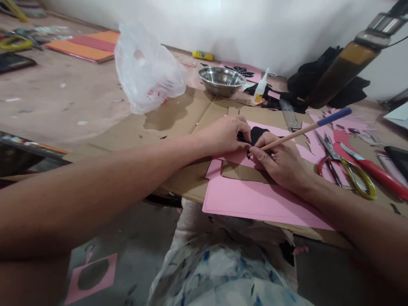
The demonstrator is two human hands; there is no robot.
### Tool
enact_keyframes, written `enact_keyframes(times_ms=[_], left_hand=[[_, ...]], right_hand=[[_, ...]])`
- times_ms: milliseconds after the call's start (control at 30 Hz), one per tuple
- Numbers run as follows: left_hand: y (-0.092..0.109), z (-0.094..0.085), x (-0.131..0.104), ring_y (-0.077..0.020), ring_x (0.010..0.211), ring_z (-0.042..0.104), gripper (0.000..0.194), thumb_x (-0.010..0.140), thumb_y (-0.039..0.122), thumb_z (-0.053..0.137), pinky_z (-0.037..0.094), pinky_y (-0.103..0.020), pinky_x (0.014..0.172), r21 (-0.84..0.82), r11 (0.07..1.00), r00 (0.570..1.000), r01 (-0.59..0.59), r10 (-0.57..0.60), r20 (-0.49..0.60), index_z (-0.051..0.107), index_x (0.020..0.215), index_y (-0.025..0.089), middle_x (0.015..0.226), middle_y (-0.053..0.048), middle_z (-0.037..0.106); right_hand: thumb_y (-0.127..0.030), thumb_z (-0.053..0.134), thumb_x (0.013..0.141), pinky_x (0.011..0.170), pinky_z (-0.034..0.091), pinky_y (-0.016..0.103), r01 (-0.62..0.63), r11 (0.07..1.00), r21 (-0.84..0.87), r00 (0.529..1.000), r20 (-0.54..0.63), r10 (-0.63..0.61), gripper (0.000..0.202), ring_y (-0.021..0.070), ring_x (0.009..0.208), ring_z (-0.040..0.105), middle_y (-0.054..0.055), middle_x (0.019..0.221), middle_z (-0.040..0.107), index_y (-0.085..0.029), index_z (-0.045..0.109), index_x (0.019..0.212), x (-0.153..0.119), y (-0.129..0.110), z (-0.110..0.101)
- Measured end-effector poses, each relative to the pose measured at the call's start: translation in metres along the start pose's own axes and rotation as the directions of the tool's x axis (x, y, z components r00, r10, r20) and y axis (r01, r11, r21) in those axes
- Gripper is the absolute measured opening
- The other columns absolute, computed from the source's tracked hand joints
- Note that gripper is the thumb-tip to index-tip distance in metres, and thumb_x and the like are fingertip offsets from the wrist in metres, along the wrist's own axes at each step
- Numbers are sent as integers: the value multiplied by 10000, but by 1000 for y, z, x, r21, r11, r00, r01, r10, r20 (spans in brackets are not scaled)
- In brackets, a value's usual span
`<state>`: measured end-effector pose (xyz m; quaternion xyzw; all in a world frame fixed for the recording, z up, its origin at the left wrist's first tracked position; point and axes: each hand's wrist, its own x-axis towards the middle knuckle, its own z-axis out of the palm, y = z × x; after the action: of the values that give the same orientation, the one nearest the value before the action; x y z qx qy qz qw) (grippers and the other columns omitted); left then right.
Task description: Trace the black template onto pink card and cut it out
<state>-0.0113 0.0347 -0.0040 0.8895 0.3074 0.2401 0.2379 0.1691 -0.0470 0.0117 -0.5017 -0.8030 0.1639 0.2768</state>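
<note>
A small black piece [259,132] lies on pink sheets between my hands. My left hand [228,135] is closed, its fingertips pinching the left end of the black piece. My right hand [279,155] is closed round a thin wooden stick [293,135] with a blue end, which slants up to the right; its lower tip is hidden by the fingers. Both hands' fingertips nearly meet over the black piece. Below them, a strip of cardboard [247,173] rests on a larger pink sheet [255,199].
Scissors [334,157] and a red-handled knife [382,172] lie at the right. Behind stand a metal bowl [221,80], a glue bottle [260,88], a white plastic bag [146,70] and a yellow tube [202,55]. A dark cylinder [347,70] leans at the back right.
</note>
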Motion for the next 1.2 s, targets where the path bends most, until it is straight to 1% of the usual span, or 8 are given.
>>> enact_keyframes(times_ms=[267, 333, 400, 500, 667, 833, 1000, 1200], left_hand=[[0, 0, 0, -138, 753, 612, 35, 765, 184, 696, 464, -263, 708, 6, 1000, 1000, -11, 11, -6, 727, 749, 187, 891, -20, 678], [0, 1, -1, -142, 760, 609, 49, 780, 212, 695, 460, -264, 701, 16, 1000, 1000, -25, 25, -12, 726, 758, 181, 893, -29, 675], [1, 1, -2, -147, 756, 603, 95, 798, 262, 693, 455, -270, 688, 29, 999, 999, -28, 28, -18, 724, 772, 175, 897, -38, 671], [1, 2, -2, -153, 742, 595, 160, 798, 333, 706, 449, -281, 671, 33, 999, 1000, -18, 18, -19, 718, 785, 174, 901, -44, 662], [5, -1, -4, -168, 788, 605, 205, 796, 373, 699, 458, -293, 710, 63, 998, 1000, -13, 12, 26, 715, 835, 172, 935, -56, 648], [10, -5, -7, -191, 891, 621, 179, 802, 313, 669, 477, -305, 791, 87, 996, 998, -24, 18, 61, 710, 906, 173, 995, -66, 645], [11, -6, -7, -189, 903, 626, 169, 812, 292, 648, 481, -305, 804, 106, 994, 997, -22, 14, 82, 702, 916, 170, 1025, -70, 643], [9, -5, -7, -197, 918, 623, 176, 796, 282, 648, 481, -313, 829, 117, 993, 998, -32, 24, 66, 704, 914, 164, 1025, -76, 644]], right_hand=[[-308, 569, 932, 581, 374, 261, 31, 999, 12, 1000, 1, -31, 226, 133, 595, 530, -9, 635, 594, -196, 557, 737, -1, 0, -2], [-316, 577, 928, 589, 390, 263, 13, 998, 60, 1000, -29, -12, 224, 139, 606, 556, -1, 656, 621, -195, 561, 740, -3, 1, -3], [-318, 584, 925, 585, 399, 265, -5, 994, 112, 996, -87, 15, 226, 143, 608, 575, 5, 665, 641, -194, 562, 737, -4, 3, -3], [-315, 590, 918, 571, 396, 266, -13, 992, 126, 990, -139, 31, 237, 140, 582, 564, -2, 623, 622, -196, 556, 716, -6, 5, -4], [-345, 588, 917, 588, 382, 278, -26, 997, 77, 995, -90, 33, 257, 146, 602, 547, 5, 634, 607, -189, 558, 715, -7, 4, -5], [-330, 586, 930, 571, 370, 263, -5, 999, 50, 999, -52, 8, 251, 132, 591, 533, -3, 629, 595, -182, 571, 727, -6, 1, -6], [-335, 598, 934, 558, 373, 245, 1, 1000, 29, 999, -37, 0, 244, 121, 591, 536, -6, 655, 611, -177, 586, 749, -7, 2, -6], [-325, 580, 950, 551, 374, 230, 39, 999, 36, 999, -18, -38, 238, 110, 582, 534, -18, 646, 597, -183, 583, 759, -7, 4, -6]])
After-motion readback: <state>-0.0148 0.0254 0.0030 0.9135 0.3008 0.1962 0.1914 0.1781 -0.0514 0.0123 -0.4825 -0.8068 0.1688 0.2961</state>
